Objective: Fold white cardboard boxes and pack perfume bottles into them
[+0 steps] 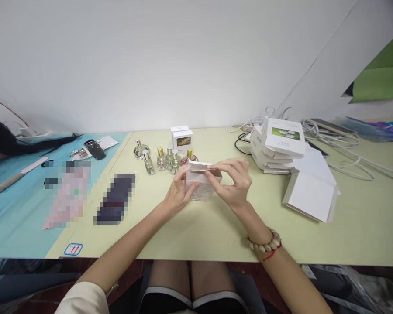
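Box [200, 191] is held between front and back edges of the table [216, 235]: its side is grasped by the left hand [177, 192], seemingly for steadiness, while its flap [199, 167] is pinched by the right hand [233, 179]. Bottles [161, 160] are placed nearer the back edge, perhaps for easy reach.

Two hands [233, 179], one held box [201, 190]. Six bottles [161, 160]: two gold-capped, four silver-capped. Two upright boxes [183, 142], far; one jar [97, 151], left. Stacked boxes [283, 140], right: too overlapped to count.
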A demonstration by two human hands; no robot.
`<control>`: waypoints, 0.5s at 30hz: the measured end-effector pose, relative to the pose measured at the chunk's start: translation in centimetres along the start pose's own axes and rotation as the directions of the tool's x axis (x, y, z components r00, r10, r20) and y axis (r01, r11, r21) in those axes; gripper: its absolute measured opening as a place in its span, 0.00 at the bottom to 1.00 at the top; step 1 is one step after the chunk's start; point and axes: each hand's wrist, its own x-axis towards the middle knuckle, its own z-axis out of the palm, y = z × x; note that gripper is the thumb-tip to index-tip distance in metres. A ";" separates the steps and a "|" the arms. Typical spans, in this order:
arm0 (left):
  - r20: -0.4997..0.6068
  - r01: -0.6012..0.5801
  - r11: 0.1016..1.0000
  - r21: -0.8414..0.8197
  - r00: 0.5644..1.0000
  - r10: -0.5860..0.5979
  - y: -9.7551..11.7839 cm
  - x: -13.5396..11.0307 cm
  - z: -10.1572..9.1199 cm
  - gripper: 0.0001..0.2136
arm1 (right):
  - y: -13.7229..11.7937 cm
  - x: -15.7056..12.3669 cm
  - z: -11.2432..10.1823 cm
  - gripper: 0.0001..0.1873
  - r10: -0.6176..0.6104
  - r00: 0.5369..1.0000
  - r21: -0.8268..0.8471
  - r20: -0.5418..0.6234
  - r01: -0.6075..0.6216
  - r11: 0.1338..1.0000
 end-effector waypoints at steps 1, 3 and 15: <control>0.000 -0.017 1.000 0.000 1.000 0.017 -0.1 0.0 0.0 0.26 | -0.1 0.0 0.0 0.03 -0.007 1.000 -0.014 -0.004 0.007 1.000; 0.011 -0.041 0.999 -0.003 0.999 0.041 -0.3 0.0 -0.1 0.24 | -0.1 0.0 -0.1 0.02 0.000 1.000 -0.025 0.004 0.000 1.000; -0.044 0.111 0.993 -0.025 0.993 -0.113 -0.1 -0.3 0.0 0.15 | 1.2 -0.3 0.0 0.10 -0.027 0.972 0.046 0.235 0.017 0.999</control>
